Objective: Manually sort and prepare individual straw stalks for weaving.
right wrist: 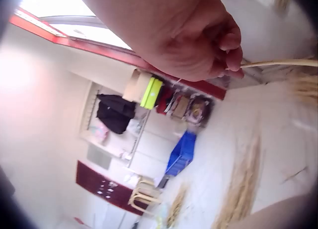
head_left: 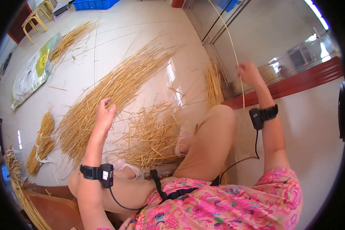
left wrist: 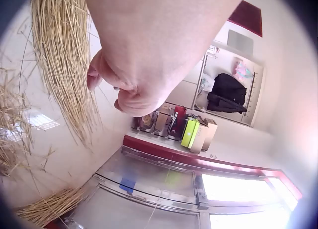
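Note:
My right hand point(head_left: 249, 74), raised near the glass-fronted wall at the right, pinches a long, thin straw stalk point(head_left: 230, 37). The stalk curves up past the top of the head view, and its lower end hangs below the hand. In the right wrist view the stalk point(right wrist: 278, 63) sticks out from between thumb and fingers. Over the big spread of straw point(head_left: 119, 84) on the floor, my left hand point(head_left: 105, 115) holds nothing, its fingers loosely bent and apart. Short, loose straw pieces point(head_left: 149, 134) lie in a heap by the feet.
A tied straw bundle point(head_left: 42, 145) and a green-and-white bag point(head_left: 32, 76) lie at the left. More straw point(head_left: 214, 84) lies along the base of the wall. Farther off are a blue crate point(head_left: 94, 4) and a wooden stool point(head_left: 36, 21). Both wrists carry cabled cameras.

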Demonstrator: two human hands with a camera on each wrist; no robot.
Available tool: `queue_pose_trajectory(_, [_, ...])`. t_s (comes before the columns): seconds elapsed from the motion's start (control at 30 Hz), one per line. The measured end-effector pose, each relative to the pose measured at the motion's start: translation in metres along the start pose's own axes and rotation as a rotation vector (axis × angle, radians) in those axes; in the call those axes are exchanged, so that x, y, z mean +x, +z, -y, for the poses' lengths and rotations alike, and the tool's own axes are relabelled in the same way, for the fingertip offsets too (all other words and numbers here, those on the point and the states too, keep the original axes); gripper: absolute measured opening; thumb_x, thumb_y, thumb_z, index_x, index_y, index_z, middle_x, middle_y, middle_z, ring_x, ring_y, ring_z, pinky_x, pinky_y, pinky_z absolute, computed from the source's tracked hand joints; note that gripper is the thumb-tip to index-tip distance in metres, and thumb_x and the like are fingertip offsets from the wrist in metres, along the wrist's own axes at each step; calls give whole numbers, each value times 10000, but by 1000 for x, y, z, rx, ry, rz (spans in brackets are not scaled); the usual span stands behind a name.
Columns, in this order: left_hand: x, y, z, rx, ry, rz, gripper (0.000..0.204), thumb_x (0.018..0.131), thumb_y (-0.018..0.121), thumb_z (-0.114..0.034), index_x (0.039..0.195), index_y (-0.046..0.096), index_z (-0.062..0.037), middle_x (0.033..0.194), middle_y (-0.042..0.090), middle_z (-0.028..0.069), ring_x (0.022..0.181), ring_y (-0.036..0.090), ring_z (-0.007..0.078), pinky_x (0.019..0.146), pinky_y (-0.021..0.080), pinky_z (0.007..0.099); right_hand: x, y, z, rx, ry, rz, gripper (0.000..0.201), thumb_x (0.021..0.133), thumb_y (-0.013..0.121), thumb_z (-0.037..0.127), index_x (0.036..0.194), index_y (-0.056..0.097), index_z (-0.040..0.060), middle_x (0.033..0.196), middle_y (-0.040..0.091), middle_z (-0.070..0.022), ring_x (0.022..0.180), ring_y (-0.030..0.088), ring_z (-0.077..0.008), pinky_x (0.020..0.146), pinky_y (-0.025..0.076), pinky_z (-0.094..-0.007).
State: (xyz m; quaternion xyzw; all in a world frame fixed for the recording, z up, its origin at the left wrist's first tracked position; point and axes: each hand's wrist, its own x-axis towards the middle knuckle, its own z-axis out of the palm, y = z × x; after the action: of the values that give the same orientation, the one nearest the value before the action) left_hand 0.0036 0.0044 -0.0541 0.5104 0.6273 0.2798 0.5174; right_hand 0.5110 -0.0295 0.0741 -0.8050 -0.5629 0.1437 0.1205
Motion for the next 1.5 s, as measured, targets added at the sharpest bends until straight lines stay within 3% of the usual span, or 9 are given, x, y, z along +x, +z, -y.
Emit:
queue_pose_trajectory(0.23, [12,1,23,198,2,-35,425,854,562,-192,1234,465,-28,1246,372,174,971,555,232,862,444,328,-122,83,-197,-201,112,15,227,854,513,186,780,626,4,644,619,-158,598,622,-259,603,492,-379])
queue_pose_trajectory(0.3, [9,4,24,276,-13,-40,408,846,570,-194,1208,484,-25,1237,378,179,985,545,243,870,437,336,-128,83,-183,-114,551,292,213,842,504,170,827,636,3,715,634,-197,724,637,-338,706,488,-432])
queue_pose_trajectory(0.33, [8,5,24,328,-28,-40,396,841,574,-196,1189,496,-23,1232,382,183,1003,535,256,878,432,344,-205,157,-252,-343,156,145,211,833,505,169,821,635,3,764,631,-228,771,625,-367,727,480,-452])
queue_pose_trajectory(0.4, [8,5,35,463,-8,-65,374,829,588,-194,1151,518,-19,1226,387,193,1039,511,283,898,420,358,-233,191,-288,-303,232,260,221,670,675,180,834,648,35,858,622,-181,839,600,-349,745,479,-429])
queue_pose_trajectory(0.57, [25,6,106,704,34,-70,351,788,634,-167,1097,552,-22,1210,399,221,1122,443,349,958,378,389,-311,242,-304,-427,164,390,327,582,760,231,826,648,45,868,632,-175,840,608,-350,737,484,-422])
queue_pose_trajectory(0.67, [31,0,135,784,-64,-27,394,763,656,-145,1121,546,-20,1240,395,234,1136,442,371,969,378,397,-326,256,-289,-294,505,441,355,584,767,257,854,659,54,878,647,-174,831,623,-351,725,499,-409])
queue_pose_trajectory(0.93, [17,1,219,887,-311,-7,354,790,517,-85,1136,561,-23,1317,356,235,1160,438,398,971,399,425,-297,230,-279,-425,104,438,366,825,539,329,910,659,-6,895,652,-207,814,635,-336,675,504,-421])
queue_pose_trajectory(1.2, [18,18,237,713,-317,-129,325,791,517,-59,1113,569,-61,1186,433,163,1157,416,335,921,442,423,-119,41,16,735,222,-270,194,945,484,206,919,583,41,730,587,1,545,479,-41,459,329,-183])
queue_pose_trajectory(1.5, [21,1,244,691,-257,-346,240,789,516,-37,1022,569,-23,1102,494,161,1087,464,332,895,444,403,-66,133,265,643,-364,531,171,903,542,109,984,591,-33,778,619,-54,644,558,-83,574,455,-220])
